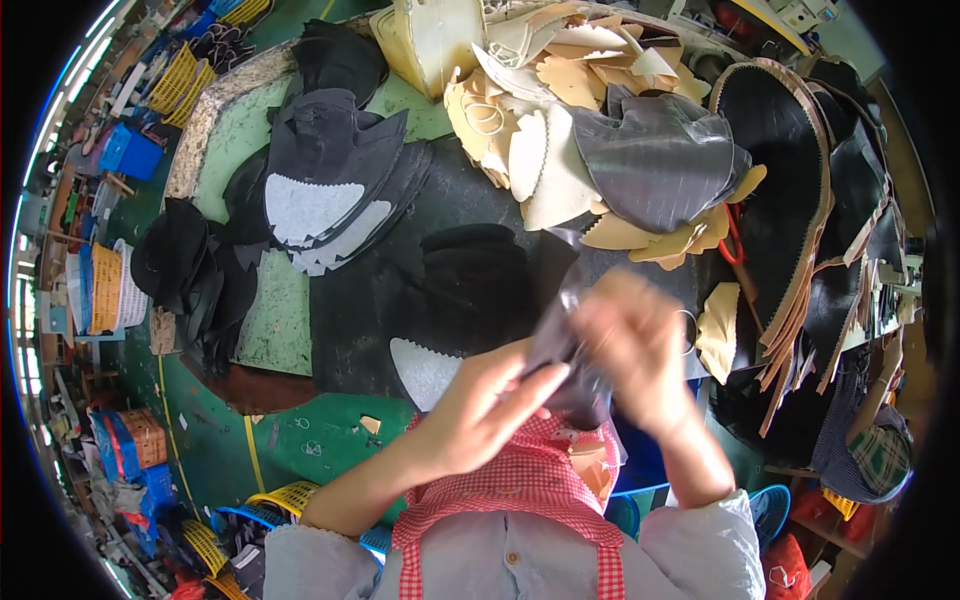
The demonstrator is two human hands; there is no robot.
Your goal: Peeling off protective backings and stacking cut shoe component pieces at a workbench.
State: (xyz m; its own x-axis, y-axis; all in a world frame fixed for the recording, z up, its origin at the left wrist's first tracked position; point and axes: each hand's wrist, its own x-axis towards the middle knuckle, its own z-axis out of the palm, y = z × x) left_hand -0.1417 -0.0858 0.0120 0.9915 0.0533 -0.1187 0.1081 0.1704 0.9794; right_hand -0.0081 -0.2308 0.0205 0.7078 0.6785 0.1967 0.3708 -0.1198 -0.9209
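My left hand [485, 415] grips a dark, glossy leather piece [580, 400] between thumb and fingers, in front of my apron at the table's near edge. Smeared by motion, my right hand [635, 350] is curled close against the same piece on its right side; what its fingers hold is unclear. Just beyond my hands lies a stack of black cut pieces [475, 265], and a grey-white backed piece [425, 370] pokes out beside my left hand.
Black pieces with grey-white patches [315, 210] are heaped at left. Tan and cream scalloped scraps [545, 165] lie beyond, beside a yellowish container [430, 45]. Red-handled scissors [733, 235] rest right. Large black leather panels [780, 170] hang over the right edge.
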